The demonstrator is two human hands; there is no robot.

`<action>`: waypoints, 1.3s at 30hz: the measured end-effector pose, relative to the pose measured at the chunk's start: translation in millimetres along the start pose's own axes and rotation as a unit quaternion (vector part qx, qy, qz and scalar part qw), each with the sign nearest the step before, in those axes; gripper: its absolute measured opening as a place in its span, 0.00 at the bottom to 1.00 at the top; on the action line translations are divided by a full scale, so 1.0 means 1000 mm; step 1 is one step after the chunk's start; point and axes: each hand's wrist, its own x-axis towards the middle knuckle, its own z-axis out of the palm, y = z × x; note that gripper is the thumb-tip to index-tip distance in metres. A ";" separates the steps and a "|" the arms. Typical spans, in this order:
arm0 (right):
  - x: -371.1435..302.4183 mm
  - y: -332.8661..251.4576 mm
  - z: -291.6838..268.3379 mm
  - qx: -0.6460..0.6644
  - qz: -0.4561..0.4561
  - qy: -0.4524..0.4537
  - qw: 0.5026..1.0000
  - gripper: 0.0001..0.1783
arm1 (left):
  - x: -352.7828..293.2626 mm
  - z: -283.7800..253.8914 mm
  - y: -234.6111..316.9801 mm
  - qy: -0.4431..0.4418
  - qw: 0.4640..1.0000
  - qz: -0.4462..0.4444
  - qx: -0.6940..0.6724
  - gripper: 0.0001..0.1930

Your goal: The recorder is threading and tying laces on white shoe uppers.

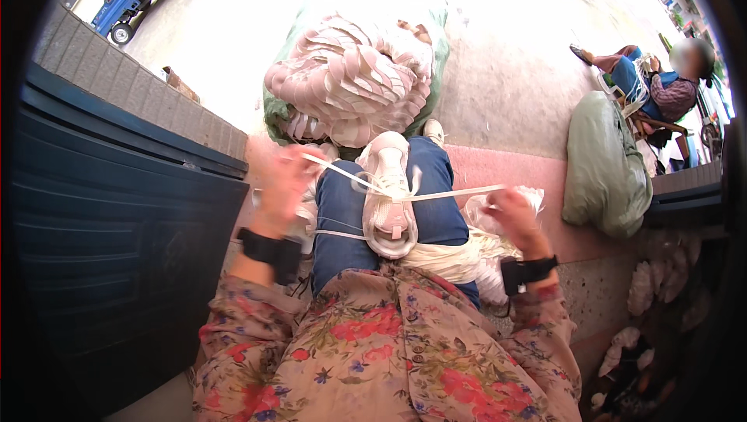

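A pale pink and white shoe upper rests between my thighs, its narrow tongue end pointing away from me. White shoelace is threaded through it, and its two ends stretch outward to either side. My left hand, somewhat blurred, is closed on one lace end. My right hand pinches the other end. Loose lace also curls over the upper. A bundle of cream laces lies across my right thigh, and one thin strand crosses the left thigh.
Beyond my knees stands a green sack heaped with pink shoe uppers. A full green sack is at the right, near a seated person handling white strands. A dark blue panel flanks my left; a blue cargo tricycle is farther off.
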 end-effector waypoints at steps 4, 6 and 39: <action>-0.056 -0.042 -0.100 0.484 -0.179 0.106 0.850 0.09 | -0.008 -0.104 0.072 0.091 0.976 0.058 -0.187 0.02; -0.082 -0.039 -0.144 0.455 -0.227 0.176 0.843 0.08 | -0.023 -0.157 0.095 0.109 0.974 0.064 -0.187 0.04; 0.034 0.064 0.110 -0.512 -0.157 -0.040 0.844 0.09 | -0.037 -0.007 -0.032 -0.123 0.915 -0.022 0.385 0.07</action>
